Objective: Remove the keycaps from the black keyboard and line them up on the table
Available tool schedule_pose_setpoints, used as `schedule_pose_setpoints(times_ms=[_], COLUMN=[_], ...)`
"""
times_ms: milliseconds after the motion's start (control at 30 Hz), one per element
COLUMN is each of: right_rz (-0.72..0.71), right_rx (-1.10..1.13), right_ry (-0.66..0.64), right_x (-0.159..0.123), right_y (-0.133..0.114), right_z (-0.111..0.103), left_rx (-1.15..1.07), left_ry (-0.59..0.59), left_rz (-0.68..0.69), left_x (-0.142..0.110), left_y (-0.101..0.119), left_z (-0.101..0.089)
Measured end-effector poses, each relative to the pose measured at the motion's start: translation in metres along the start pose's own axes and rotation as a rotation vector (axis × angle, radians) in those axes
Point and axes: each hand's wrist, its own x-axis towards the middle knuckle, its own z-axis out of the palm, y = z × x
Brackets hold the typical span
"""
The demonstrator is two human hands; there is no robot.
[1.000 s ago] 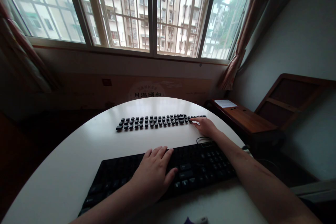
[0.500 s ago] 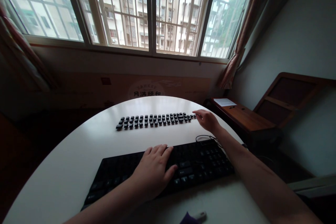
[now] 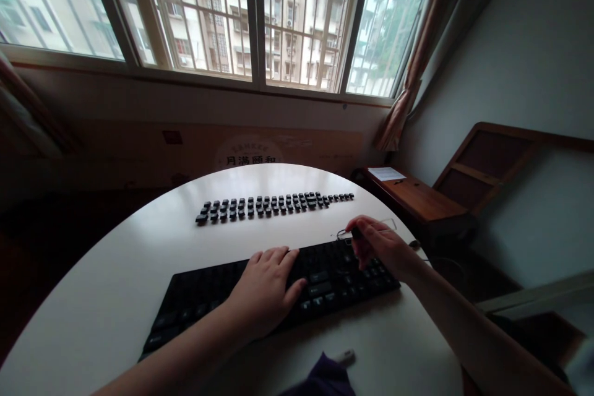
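Observation:
A black keyboard (image 3: pixel 204 288) lies aslant on the white round table (image 3: pixel 106 284). My left hand (image 3: pixel 265 291) rests palm down over its middle, fingers stretched toward the far edge and thumb apart. Over the keyboard's right end, my right hand (image 3: pixel 378 244) is closed in a pinch. Between its thumb and forefinger is a small tool with a dark body, which looks like a wire keycap puller (image 3: pixel 356 232); a thin pale loop sticks out behind the hand. Beyond the keyboard, black keycaps (image 3: pixel 260 205) stand in rows, with smaller pieces trailing off to the right.
A purple cloth (image 3: pixel 327 376) and a pale grey object (image 3: pixel 346 357) lie at the near table edge. The keyboard's cable runs off the right side. A wooden desk (image 3: pixel 429 201) with paper (image 3: pixel 387 174) stands to the right. Windows (image 3: pixel 301 18) rise behind.
My right hand has come back from the right end of the keycap rows to above the keyboard's right side. My left hand stays on the keyboard; the view has shifted slightly.

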Motion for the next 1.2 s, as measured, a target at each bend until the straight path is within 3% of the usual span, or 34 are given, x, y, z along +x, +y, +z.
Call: schedule_pose_setpoints(times_ms=[333, 767, 1200], right_rz=[-0.072, -0.106, 0.02], right_rx=[-0.01, -0.199, -0.205], right_ry=[0.236, 0.264, 0.24], right_x=[0.002, 0.001, 0.01], right_y=[0.031, 0.042, 0.041], right_z=[-0.006, 0.001, -0.001], left_rx=[0.023, 0.032, 0.021], left_ry=[-0.004, -0.007, 0.013], left_rz=[0.007, 0.004, 0.005], left_x=[-0.001, 0.0, -0.001], left_y=[0.0, 0.001, 0.0], left_z=[0.0, 0.0, 0.001])
